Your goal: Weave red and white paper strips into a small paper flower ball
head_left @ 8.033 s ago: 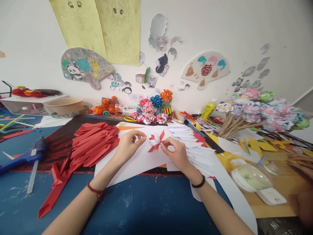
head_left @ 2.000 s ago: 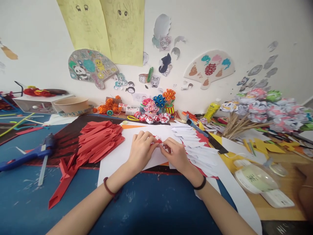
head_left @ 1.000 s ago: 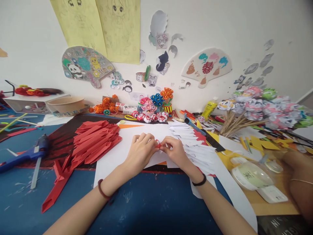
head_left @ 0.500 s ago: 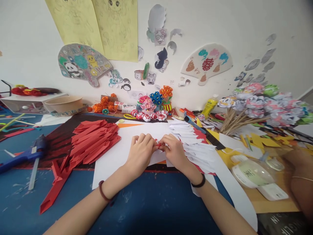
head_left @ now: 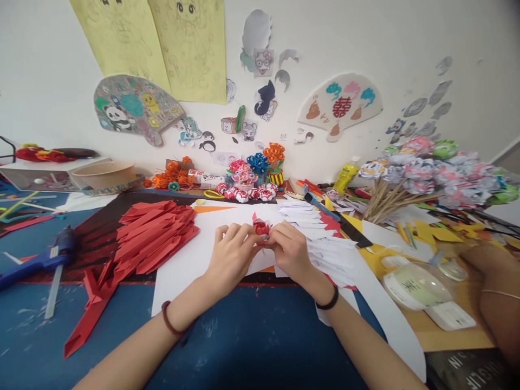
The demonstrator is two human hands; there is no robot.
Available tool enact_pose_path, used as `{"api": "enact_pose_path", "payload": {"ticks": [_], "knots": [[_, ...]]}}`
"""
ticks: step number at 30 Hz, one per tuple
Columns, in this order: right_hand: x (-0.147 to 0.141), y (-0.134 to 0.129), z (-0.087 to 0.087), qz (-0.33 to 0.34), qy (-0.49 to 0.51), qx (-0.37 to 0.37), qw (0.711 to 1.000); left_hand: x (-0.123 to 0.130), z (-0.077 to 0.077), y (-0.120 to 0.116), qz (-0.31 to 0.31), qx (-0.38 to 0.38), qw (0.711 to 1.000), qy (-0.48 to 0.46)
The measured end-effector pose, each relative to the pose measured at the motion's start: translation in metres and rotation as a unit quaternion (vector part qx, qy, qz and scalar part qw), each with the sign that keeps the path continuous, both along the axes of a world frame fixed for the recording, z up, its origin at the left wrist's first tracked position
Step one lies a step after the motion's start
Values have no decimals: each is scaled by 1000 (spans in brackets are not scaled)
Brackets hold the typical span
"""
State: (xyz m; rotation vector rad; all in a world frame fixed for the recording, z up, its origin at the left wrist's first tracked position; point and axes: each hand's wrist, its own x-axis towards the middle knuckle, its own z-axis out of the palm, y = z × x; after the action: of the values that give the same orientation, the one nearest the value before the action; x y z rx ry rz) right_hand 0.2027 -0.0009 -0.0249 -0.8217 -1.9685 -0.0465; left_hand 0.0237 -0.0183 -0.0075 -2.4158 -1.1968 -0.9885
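Between both hands is a small red and white paper flower (head_left: 262, 226), held above a white sheet (head_left: 179, 273). My left hand (head_left: 234, 254) pinches it from the left, fingers closed. From the right, the closed fingers of my right hand (head_left: 290, 250) grip it too; its lower part is hidden behind the fingertips. To the left lies a pile of folded red paper strips (head_left: 156, 235), with a longer red strip (head_left: 87, 317) nearer me. Folded white paper strips (head_left: 327, 244) lie in rows just right of my right hand.
A blue glue gun (head_left: 52, 257) rests at the left. Finished red and white paper flowers (head_left: 247, 193) line the wall side. At right are a bunch of paper flowers on sticks (head_left: 382, 197), a clear bottle (head_left: 418, 284) and another person's arm (head_left: 498, 303).
The paper flower has turned up between my fingers, so its red top now shows above them; before, only a bit of red was visible. Both hands stay in nearly the same place.
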Motion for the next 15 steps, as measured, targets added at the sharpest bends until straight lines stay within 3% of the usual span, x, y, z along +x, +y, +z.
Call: {"api": "enact_pose_path", "payload": {"ticks": [5, 15], "knots": [[2, 2, -3, 3, -28, 23, 999, -2, -4, -1, -1, 102, 992, 71], [-2, 1, 1, 42, 44, -59, 996, -6, -3, -3, 11, 178, 975, 134]]}}
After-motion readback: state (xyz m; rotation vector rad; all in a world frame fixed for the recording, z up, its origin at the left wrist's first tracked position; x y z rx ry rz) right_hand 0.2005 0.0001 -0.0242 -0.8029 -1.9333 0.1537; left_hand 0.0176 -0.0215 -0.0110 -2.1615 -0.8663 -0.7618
